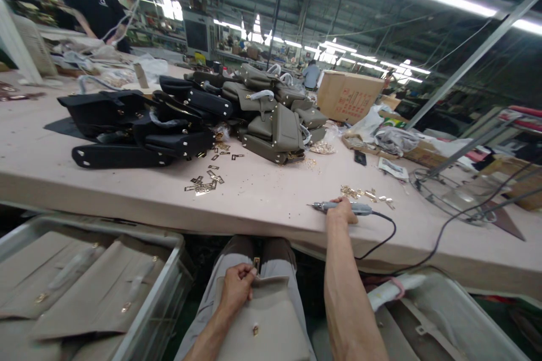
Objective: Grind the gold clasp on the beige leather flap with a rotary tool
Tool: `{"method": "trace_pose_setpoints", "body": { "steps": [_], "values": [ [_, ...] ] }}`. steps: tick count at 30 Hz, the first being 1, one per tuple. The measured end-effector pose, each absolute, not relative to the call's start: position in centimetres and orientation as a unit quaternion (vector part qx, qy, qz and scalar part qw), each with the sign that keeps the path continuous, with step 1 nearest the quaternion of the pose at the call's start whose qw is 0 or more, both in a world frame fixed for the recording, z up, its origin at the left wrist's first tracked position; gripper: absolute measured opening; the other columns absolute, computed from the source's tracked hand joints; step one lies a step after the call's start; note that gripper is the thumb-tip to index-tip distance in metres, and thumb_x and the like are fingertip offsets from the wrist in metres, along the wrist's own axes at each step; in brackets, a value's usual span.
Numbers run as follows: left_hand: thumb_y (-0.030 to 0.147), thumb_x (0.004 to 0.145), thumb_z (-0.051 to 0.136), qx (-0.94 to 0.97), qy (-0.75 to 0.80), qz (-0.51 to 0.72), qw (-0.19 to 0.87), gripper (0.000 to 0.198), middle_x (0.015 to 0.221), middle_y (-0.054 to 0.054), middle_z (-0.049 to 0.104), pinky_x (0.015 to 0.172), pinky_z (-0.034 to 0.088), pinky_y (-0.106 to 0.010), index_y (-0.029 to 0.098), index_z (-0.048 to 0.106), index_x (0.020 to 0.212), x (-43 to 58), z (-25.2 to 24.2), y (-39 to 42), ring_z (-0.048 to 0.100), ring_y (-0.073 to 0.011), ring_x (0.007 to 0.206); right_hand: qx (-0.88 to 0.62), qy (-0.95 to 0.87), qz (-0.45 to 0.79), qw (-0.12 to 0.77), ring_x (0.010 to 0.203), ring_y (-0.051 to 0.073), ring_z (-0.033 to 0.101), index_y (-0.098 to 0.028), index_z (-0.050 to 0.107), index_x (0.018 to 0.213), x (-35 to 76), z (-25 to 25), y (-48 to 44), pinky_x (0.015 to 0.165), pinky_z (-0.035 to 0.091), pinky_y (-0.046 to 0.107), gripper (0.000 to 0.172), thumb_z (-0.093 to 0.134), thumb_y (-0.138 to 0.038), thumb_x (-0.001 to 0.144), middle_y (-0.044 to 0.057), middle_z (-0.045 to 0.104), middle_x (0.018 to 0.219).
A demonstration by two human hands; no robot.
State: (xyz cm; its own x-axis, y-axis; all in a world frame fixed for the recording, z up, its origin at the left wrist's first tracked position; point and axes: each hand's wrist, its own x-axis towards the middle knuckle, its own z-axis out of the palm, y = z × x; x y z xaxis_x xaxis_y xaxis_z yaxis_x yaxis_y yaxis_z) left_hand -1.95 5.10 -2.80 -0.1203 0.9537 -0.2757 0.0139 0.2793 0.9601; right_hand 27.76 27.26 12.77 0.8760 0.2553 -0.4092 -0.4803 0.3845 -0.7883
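A beige handbag (271, 316) with a small gold turn-lock lies across my lap. My left hand (237, 289) is closed in a pinch at its upper edge. A narrow gold metal plate (256, 263) sticks up beside those fingertips; whether it is fixed to the bag I cannot tell. On the table's front part, my right hand (340, 211) is wrapped round a grey electric screwdriver (359, 209), its bit pointing left and its cord trailing right. Just beyond that hand lie small gold fittings (368, 194).
Black handbags (114, 152) and olive handbags (275, 132) are heaped on the table (262, 203). Loose gold plates (205, 183) lie in front. Crates of beige bag pieces stand left (169, 271) and right (470, 299). A cardboard box (349, 96) and wire stand (453, 194) are rightward. Someone (91, 3) stands far left.
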Motion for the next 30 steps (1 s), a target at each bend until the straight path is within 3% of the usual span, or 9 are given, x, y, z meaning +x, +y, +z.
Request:
{"method": "trace_pose_setpoints", "body": {
  "steps": [16,30],
  "values": [
    [0.061,0.070,0.070,0.393,0.593,0.452,0.538,0.047,0.051,0.000,0.060,0.035,0.022,-0.020,0.014,0.067,0.073,-1.9,-2.5,5.1,0.045,-0.0098,0.029,-0.486,0.091,0.249,0.833,0.046,0.008,0.050,-0.020,0.042,0.076,28.1,12.3,26.9,0.034,0.046,0.017,0.031,0.064,0.000,0.071,-0.004,0.058,0.067],
    [0.055,0.071,0.069,0.389,0.590,0.458,0.540,0.041,0.053,0.000,0.062,0.036,0.023,-0.020,0.014,0.067,0.074,-1.8,-2.1,5.0,0.044,-0.0088,0.029,-0.482,0.048,0.259,0.836,0.046,0.007,0.050,-0.022,0.039,0.080,28.8,11.6,27.0,0.038,0.049,0.017,0.033,0.067,-0.004,0.073,-0.005,0.057,0.069]
  ]
}}
